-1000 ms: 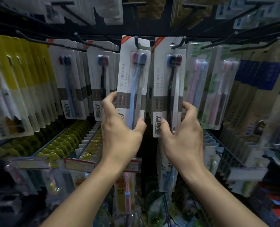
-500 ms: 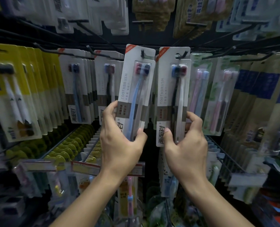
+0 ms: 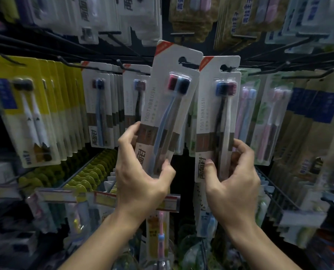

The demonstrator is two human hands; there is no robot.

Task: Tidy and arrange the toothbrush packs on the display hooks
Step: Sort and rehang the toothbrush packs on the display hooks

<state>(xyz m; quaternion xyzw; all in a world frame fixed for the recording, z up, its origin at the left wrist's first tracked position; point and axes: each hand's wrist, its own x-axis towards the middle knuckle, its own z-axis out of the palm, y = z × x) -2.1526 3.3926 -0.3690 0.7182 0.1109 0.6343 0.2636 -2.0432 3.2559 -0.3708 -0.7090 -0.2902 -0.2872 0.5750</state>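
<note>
Two white toothbrush packs hang side by side at the centre of the rack. My left hand [image 3: 142, 172] grips the lower end of the left toothbrush pack [image 3: 172, 94], which tilts to the right with its hole on a black hook [image 3: 183, 61]. My right hand [image 3: 234, 178] holds the bottom of the right toothbrush pack [image 3: 216, 114], upright, its hole on another hook [image 3: 225, 68]. Each pack shows two brushes with dark, blue and pink heads.
More white packs [image 3: 99, 106] hang to the left, yellow packs [image 3: 25, 114] further left, green and pink packs [image 3: 265, 117] and brown-blue ones [image 3: 314, 123] to the right. Upper hooks carry more packs [image 3: 123, 18]. Below are rows of yellow-green items [image 3: 88, 172] and price tags [image 3: 103, 197].
The view has tilted up and come closer, so the packs sit lower and larger. The left pack now leans more to the right. Both hands keep their hold.
</note>
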